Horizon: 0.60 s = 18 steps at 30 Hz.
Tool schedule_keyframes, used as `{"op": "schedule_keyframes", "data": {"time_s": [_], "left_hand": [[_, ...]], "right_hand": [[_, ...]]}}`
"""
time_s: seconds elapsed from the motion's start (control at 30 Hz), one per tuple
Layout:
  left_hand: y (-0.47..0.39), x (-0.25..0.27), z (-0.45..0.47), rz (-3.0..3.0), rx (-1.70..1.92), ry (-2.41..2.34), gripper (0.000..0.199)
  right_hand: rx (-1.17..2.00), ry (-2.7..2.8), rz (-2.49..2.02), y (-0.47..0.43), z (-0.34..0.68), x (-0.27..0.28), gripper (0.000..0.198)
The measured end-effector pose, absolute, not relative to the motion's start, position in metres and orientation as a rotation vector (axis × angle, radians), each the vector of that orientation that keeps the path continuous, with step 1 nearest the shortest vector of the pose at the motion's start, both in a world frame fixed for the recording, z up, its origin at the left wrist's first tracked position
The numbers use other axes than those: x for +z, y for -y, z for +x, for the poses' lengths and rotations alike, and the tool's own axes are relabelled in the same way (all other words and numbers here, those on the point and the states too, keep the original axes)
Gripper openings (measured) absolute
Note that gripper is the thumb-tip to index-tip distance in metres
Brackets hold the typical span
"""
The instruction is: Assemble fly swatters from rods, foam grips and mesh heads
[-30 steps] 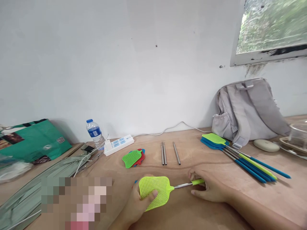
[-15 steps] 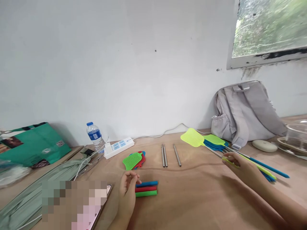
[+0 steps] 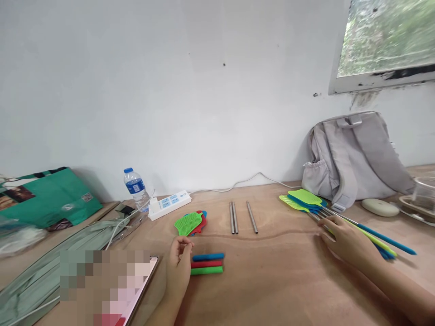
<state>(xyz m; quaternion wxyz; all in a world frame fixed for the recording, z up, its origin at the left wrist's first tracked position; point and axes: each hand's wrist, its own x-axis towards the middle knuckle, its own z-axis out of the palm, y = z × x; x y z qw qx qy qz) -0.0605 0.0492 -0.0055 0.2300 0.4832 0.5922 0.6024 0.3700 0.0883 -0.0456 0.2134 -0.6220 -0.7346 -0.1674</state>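
My right hand [image 3: 348, 240] rests over the handles of a pile of fly swatters at the right, its fingers curled round the shaft of a yellow-green fly swatter [image 3: 288, 202]. Another yellow-green swatter head [image 3: 306, 196] and blue ones lie against it, and a blue handle [image 3: 387, 238] points toward me. My left hand [image 3: 179, 262] is loosely closed with nothing visible in it. Beside it lie a blue grip tube [image 3: 209, 256], a red one [image 3: 208, 263] and a green one [image 3: 207, 270]. Beyond are loose swatter heads, green [image 3: 188, 223] on top, and metal rods [image 3: 252, 217].
A white power strip [image 3: 170, 205] and a water bottle [image 3: 136, 186] stand at the back left. A phone [image 3: 141, 290] and grey-green cloth [image 3: 61, 262] lie left of my left hand. A grey backpack [image 3: 356, 158], white oval case [image 3: 379, 207] and clear container [image 3: 424, 192] are at right.
The yellow-green fly swatter has come down onto the pile with my right hand, its head now lower and against the others. My left hand's fingers have curled in slightly.
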Motion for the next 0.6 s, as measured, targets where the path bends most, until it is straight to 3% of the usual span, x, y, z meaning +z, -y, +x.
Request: {"op": "schedule_keyframes", "data": {"time_s": [0.13, 0.33, 0.47, 0.6], "left_hand": [[-0.052, -0.008, -0.062, 1.578, 1.477, -1.786, 0.007], [-0.055, -0.015, -0.060, 1.998, 0.984, -1.789, 0.029], [-0.052, -0.012, -0.055, 2.066, 0.821, -1.785, 0.028], [-0.049, -0.008, -0.052, 2.085, 0.791, -1.755, 0.026]], "right_hand": [[-0.537, 2.079, -1.638, -0.087, 0.353, -0.046, 0.022], [-0.063, 2.265, -1.314, -0.079, 0.282, -0.044, 0.024], [0.085, 2.287, -1.198, -0.096, 0.231, -0.044, 0.030], [0.182, 2.227, -1.374, -0.127, 0.198, -0.035, 0.030]]}}
